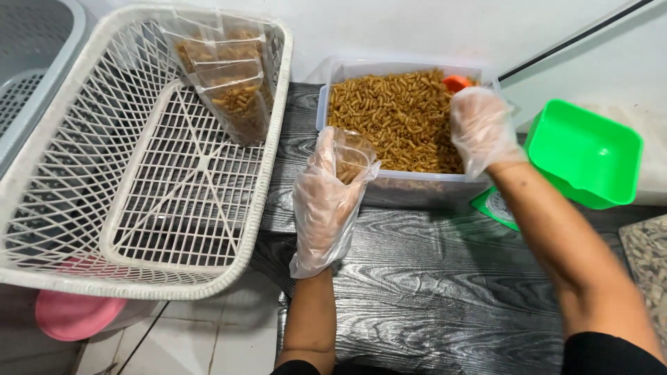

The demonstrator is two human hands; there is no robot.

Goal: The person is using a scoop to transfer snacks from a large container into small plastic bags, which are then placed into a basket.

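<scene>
**Bag in one hand, scoop in the other, over the pasta tub**

My left hand, in a loose clear plastic glove, is closed around a small clear bag, gripping it just below its open mouth. The bag stands upright at the near left corner of the clear tub, touching or just in front of its rim; I cannot tell which. A few pieces of pasta show through the bag's film.

My right hand, gloved the same way, is clenched on an orange scoop, of which only a small part sticks out above my fingers. That hand hangs over the far right part of the tub, right above the brown short-cut pasta that fills the tub nearly to the rim.

The tub sits on a dark table with a wood-grain pattern. To its right, a green tray rests tilted on a green scale, whose corner peeks out beside my right forearm.

To the left of the tub, a large white lattice basket overhangs the table edge. Leaning against its far wall are several filled bags of pasta. Below the basket, a pink round container shows on the tiled floor, and a grey crate stands at the far left.
</scene>
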